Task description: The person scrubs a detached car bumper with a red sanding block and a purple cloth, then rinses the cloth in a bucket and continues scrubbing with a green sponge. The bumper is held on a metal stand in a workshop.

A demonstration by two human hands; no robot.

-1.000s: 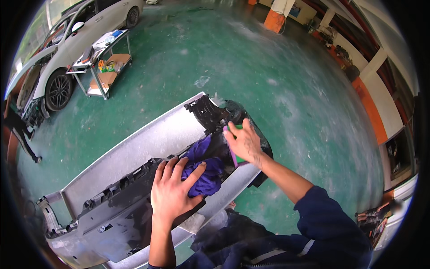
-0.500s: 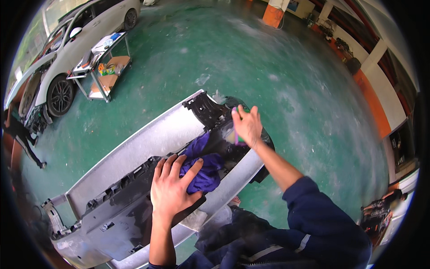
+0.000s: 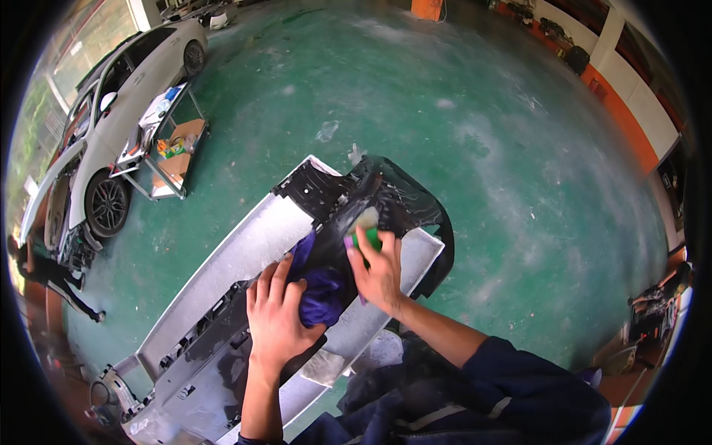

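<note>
A car bumper [image 3: 208, 367], grey with bare black patches, lies across a pale stand in front of me. Its black curved end [image 3: 419, 204] points away to the right. My left hand [image 3: 278, 322] rests on the bumper, thumb and fingers closed around part of a bunched purple cloth [image 3: 324, 297]. In my right hand [image 3: 380, 274] is a green sanding block [image 3: 365, 239] with purple edging, pressed to the black surface near its far end. The fingers hide part of the block. A pale, wet-looking smear [image 3: 366, 216] shows just beyond it.
The pale metal stand [image 3: 237, 256] extends beyond the bumper's sides. A whitish rag [image 3: 322, 366] and a round whitish container [image 3: 380, 350] are near my body. At far left stand a wheeled cart [image 3: 172, 152], a white car [image 3: 141, 81] and another person [image 3: 55, 274].
My right hand has drawn the block nearer to me and leftward along the bumper, closer to the purple cloth. The left hand stays on the cloth. The whole view has shifted.
</note>
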